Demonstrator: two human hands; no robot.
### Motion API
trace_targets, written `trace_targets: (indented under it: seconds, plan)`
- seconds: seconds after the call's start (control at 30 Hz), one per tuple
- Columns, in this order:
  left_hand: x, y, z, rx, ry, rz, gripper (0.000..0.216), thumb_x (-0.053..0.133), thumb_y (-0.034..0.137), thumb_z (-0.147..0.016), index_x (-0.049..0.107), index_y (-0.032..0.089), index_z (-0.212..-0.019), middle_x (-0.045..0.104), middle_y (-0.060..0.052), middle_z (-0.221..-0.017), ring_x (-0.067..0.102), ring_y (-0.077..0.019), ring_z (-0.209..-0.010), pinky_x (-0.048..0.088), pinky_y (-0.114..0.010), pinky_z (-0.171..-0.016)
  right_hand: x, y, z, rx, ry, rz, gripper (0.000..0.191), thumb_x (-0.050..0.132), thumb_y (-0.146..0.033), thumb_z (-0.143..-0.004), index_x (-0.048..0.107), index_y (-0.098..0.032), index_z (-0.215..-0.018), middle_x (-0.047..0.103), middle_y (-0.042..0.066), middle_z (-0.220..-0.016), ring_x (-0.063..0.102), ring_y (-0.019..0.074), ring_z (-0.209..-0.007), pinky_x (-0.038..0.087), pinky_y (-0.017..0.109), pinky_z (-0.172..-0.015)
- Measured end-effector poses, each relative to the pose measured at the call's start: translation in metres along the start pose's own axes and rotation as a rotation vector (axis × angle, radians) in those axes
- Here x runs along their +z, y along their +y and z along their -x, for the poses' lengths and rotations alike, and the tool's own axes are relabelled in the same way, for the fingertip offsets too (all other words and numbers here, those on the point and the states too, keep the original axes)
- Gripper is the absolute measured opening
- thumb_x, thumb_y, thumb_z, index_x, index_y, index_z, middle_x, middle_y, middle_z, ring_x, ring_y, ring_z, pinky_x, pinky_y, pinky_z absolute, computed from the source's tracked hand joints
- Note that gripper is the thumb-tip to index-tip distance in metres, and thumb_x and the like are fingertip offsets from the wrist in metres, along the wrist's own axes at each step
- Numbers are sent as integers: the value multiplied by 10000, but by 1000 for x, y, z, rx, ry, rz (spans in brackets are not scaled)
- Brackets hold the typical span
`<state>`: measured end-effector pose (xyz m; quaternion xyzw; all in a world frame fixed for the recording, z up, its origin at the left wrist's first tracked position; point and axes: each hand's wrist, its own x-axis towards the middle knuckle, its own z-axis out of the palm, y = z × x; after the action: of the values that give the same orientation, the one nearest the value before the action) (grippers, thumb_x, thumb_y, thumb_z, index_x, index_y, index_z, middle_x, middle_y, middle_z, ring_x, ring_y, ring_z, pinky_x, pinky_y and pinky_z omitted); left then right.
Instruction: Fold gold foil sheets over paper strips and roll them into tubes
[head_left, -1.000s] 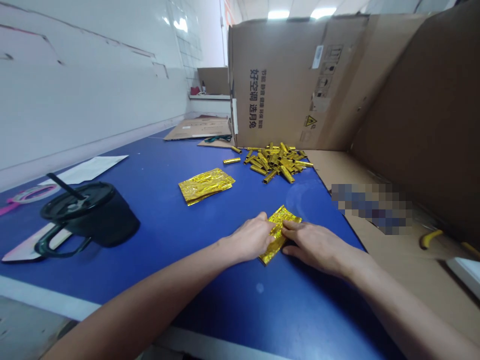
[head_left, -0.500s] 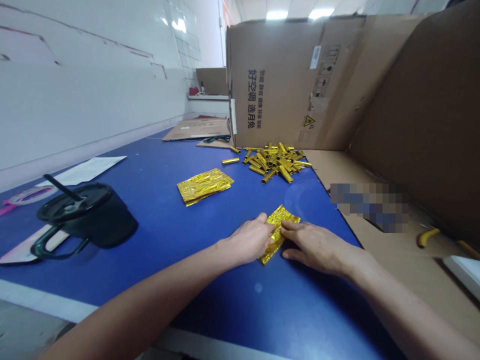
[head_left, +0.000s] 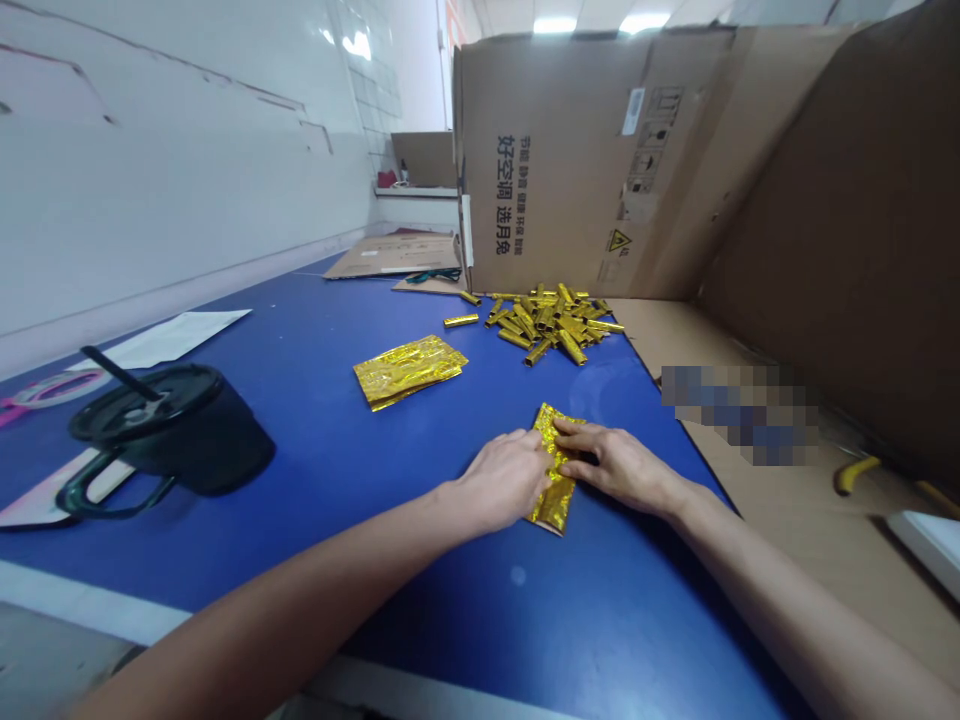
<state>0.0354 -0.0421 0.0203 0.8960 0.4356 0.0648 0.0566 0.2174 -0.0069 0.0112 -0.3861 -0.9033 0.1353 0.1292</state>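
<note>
Head view:
- left hand (head_left: 502, 480) and right hand (head_left: 619, 467): grips closed on a gold foil strip (head_left: 556, 505), between them on the blue bench (head_left: 450, 620)
- gold foil tubes (head_left: 551, 325) piled at 12 o'clock
- flat foil packets (head_left: 409, 370) at 11 o'clock

Blue tabletop (head_left: 420, 610) carries the following. Far edge: a heap of rolled gold foil tubes (head_left: 551, 325), with single tubes lying just outside it. Left of the heap: a flat stack of gold foil packets (head_left: 409, 370). Front centre: a folded gold foil sheet (head_left: 553, 490). Left side: a black lidded tumbler (head_left: 169, 435) with straw, upright at the edge of a pale board (head_left: 45, 505). Behind these: a white paper sheet (head_left: 169, 337) and a roll of tape (head_left: 56, 388).
</note>
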Motion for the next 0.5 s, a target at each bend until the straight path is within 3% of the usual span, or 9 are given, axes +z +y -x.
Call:
trace_targets:
  seconds: [0.17,0.5]
  plan:
    - [-2,-3,1,12,33,42,252,491,235,-786,503,190,-1034,542,-46,-919,494,-192,-890,392,-293,-770,-1,-1,-1,-11,-9,-13,344,521,-361,-774,563,-243,-1094,449,38,-1276,414,213,-1153,336,358,-959]
    - [-2,-12,3,53,24,-9,204,486,264,-798,558,181,-969,516,-70,-1008,467,-205,-949,373,-300,-804,2,-1,0,-9,63,-33,458,511,-391,-774,501,-172,-1177,451,95,-1269,390,210,-1171,327,359,-971]
